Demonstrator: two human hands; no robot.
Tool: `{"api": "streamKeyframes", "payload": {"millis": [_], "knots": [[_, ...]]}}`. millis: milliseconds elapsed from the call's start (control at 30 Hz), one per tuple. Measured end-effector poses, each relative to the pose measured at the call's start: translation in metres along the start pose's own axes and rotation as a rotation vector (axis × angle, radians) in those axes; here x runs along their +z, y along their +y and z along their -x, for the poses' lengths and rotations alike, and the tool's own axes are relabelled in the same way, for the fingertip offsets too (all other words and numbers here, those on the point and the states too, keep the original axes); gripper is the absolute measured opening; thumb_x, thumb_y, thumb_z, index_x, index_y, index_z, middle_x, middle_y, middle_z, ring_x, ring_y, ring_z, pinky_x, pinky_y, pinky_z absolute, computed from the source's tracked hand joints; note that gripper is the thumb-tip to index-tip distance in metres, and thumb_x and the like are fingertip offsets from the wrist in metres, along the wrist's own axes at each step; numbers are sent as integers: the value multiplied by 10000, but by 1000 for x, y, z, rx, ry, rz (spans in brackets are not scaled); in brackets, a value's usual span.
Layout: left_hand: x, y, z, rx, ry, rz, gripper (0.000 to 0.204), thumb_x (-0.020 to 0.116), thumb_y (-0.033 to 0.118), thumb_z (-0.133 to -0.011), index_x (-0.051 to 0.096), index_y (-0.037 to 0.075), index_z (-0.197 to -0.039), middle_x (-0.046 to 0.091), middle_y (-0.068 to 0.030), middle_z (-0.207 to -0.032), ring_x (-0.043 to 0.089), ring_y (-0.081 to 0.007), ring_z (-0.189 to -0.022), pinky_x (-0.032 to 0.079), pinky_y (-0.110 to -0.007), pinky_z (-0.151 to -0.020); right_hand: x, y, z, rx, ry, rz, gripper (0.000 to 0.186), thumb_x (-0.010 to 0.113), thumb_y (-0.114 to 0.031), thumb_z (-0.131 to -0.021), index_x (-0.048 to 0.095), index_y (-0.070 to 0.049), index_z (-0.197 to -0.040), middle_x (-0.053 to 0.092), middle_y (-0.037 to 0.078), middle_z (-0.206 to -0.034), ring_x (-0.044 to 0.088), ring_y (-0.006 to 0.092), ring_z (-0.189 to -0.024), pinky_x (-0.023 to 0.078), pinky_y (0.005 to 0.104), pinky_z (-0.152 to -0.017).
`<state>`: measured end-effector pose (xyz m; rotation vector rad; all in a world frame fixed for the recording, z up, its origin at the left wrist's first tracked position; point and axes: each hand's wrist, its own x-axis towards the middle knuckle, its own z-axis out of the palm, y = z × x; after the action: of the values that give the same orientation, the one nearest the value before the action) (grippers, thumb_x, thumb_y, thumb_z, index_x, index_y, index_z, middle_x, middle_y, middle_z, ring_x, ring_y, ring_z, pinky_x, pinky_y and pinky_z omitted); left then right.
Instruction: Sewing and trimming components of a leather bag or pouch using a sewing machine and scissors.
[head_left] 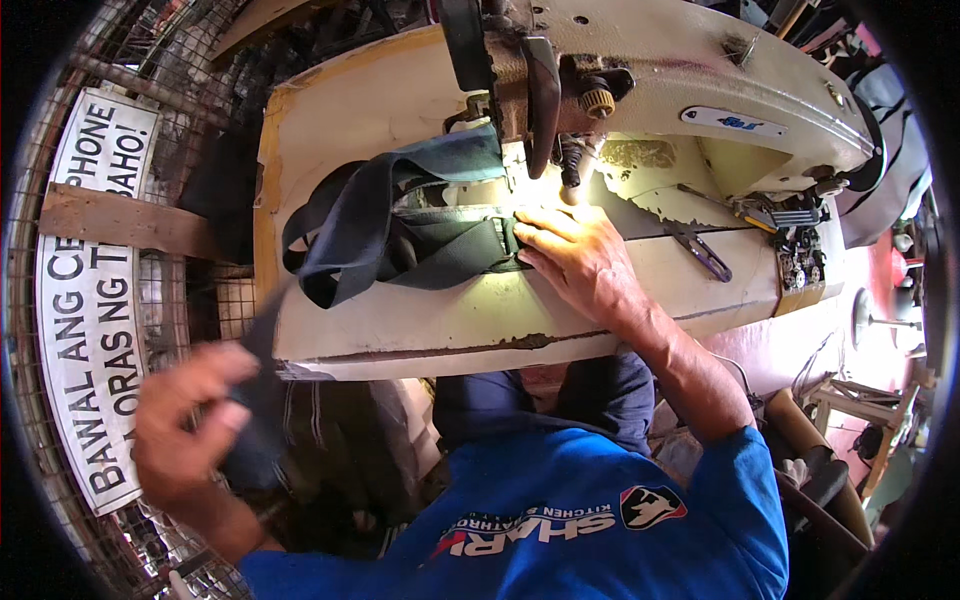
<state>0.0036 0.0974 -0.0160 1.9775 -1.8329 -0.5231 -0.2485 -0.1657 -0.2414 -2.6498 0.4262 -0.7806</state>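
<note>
Dark grey webbing straps [360, 210] lie in loops on the pale bed of a sewing machine [680, 80], reaching toward the lit needle area. My right hand [575, 255] rests on the straps beside a dark buckle [500, 235], fingertips just in front of the needle area, fingers laid along the webbing. My left hand [190, 420], smeared by motion, is off the table's front left corner against a hanging length of the dark webbing; whether its fingers grip it I cannot tell.
Thread snips [700, 250] and other small tools [760, 215] lie at the right of the worktable [420, 330]. A wire grid [180, 90] with a printed white sign [90, 380] and a wooden slat [120, 220] stands at the left. Cardboard rolls [820, 460] are at lower right.
</note>
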Motion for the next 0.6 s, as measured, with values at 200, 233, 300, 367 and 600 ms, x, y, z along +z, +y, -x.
{"api": "streamKeyframes", "payload": {"millis": [200,233,300,367,600], "knots": [[104,32,-105,293,-268,414,346,564,-81,-798,647,-13,-1127,623,-181,-959,618,-315,-806,496,-392,-716,-1,3,2,11,-44,-30,261,673,-200,-807,650,-96,-1046,651,46,-1119,589,279,-1058,465,411,-845],[115,36,-118,278,-214,377,362,565,-71,-798,639,-5,-1146,616,-173,-936,618,-303,-787,492,-382,-708,-1,2,2,12,-42,-27,261,673,-200,-807,650,-96,-1046,651,46,-1119,589,279,-1058,465,411,-845],[154,34,-135,295,104,152,317,602,-57,-801,627,8,-1111,584,-168,-930,594,-311,-816,483,-396,-732,3,2,3,-30,67,-68,262,668,-180,-802,643,-87,-1045,639,53,-1112,589,294,-1053,464,420,-845],[171,27,-152,240,98,-55,256,656,10,-795,624,16,-1049,568,-158,-988,560,-314,-940,457,-419,-814,4,6,4,-25,25,-48,283,651,-156,-785,639,-80,-1058,625,86,-1124,584,306,-1060,459,429,-851],[185,16,-172,296,312,-593,248,649,103,-728,670,-10,-947,561,-126,-1116,483,-278,-1150,378,-458,-989,2,5,6,91,-132,32,255,626,-143,-749,612,-98,-999,597,126,-1132,566,318,-1059,444,435,-849]]}}
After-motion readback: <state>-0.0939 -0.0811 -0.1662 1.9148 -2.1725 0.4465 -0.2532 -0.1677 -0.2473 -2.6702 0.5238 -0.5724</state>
